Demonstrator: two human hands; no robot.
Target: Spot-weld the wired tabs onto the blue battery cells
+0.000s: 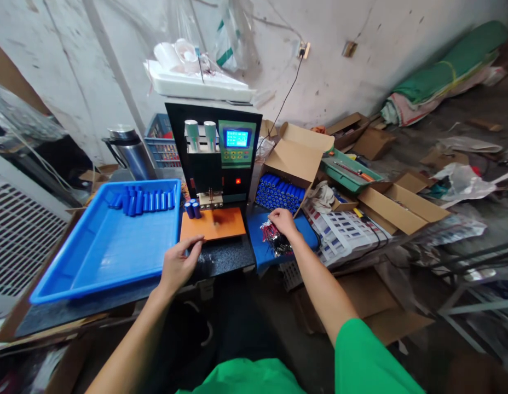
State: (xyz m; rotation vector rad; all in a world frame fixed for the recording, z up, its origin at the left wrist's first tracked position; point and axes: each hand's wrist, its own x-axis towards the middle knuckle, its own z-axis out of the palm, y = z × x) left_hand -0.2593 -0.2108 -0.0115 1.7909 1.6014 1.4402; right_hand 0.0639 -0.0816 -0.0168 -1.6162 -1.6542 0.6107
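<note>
My left hand (181, 262) rests by the front edge of an orange board (225, 225), thumb and forefinger apart with nothing seen between them. My right hand (283, 221) pinches at a bundle of red and black wire leads with white connectors (271, 234), which lies on a blue surface (260, 257). How many leads are in its fingers cannot be seen. On the board's left end a few blue battery cells (192, 209) stand upright. Behind them rises a black spot welder (205, 172) with a lit blue screen, its electrode pins above the board.
A blue tray (114, 262) at left holds a row of blue cells (149, 201). An open carton (297, 158) packed with cells stands behind my right hand. Beyond are a steel flask (133, 153), a green toolbox (348, 172), a white plastic basket (340, 235) and more cartons (402, 205).
</note>
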